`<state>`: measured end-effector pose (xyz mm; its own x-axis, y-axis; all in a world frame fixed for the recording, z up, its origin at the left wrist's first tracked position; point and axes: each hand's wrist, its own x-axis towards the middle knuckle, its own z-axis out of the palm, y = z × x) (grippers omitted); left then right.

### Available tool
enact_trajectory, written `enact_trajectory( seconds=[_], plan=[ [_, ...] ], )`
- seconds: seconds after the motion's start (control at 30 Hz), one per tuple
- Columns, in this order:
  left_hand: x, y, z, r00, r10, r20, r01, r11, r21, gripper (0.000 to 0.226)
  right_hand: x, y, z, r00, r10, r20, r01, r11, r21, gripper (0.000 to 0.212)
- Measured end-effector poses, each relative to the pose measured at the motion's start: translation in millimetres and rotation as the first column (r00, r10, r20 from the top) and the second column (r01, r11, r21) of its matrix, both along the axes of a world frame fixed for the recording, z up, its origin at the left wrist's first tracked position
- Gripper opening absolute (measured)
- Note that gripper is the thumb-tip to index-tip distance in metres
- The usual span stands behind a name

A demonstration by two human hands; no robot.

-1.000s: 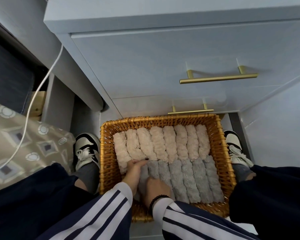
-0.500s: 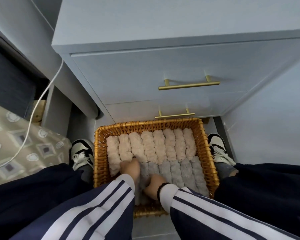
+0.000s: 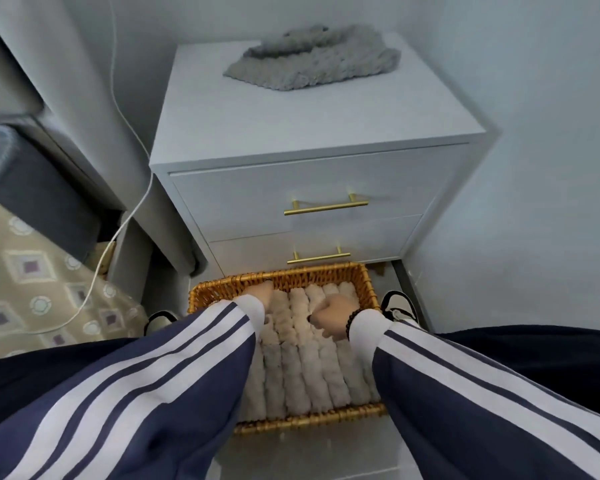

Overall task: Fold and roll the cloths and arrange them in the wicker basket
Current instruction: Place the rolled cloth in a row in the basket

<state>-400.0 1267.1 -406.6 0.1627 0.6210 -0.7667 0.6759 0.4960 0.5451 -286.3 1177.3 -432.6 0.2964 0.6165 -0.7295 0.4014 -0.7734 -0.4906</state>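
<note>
Wicker basket (image 3: 302,422) sits on the floor between my knees, packed with rolled cloths (image 3: 312,375). My left hand (image 3: 258,294) reaches its 11 o'clock rim, grip hidden. My right hand (image 3: 331,315) is fisted over the rolls; contents unclear. At 12 o'clock, gray cloths (image 3: 312,60) lie atop the nightstand (image 3: 291,133).

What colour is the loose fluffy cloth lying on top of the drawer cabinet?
Grey; the loose fluffy cloth shows best in the head view.

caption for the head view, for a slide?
Both hands, left hand and right hand, reach over rolled cloths in the wicker basket; a loose grey cloth waits on the nightstand.
</note>
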Motion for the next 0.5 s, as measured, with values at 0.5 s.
enact_trajectory(
  seconds=[0.5],
  plan=[
    [2.2, 1.8, 152.0, 0.923, 0.056, 0.381, -0.093, 0.993, 0.079, 0.032, 26.7, 16.9, 191.7, 0.980, 0.053, 0.192, -0.122, 0.922, 0.368, 0.025]
  ],
)
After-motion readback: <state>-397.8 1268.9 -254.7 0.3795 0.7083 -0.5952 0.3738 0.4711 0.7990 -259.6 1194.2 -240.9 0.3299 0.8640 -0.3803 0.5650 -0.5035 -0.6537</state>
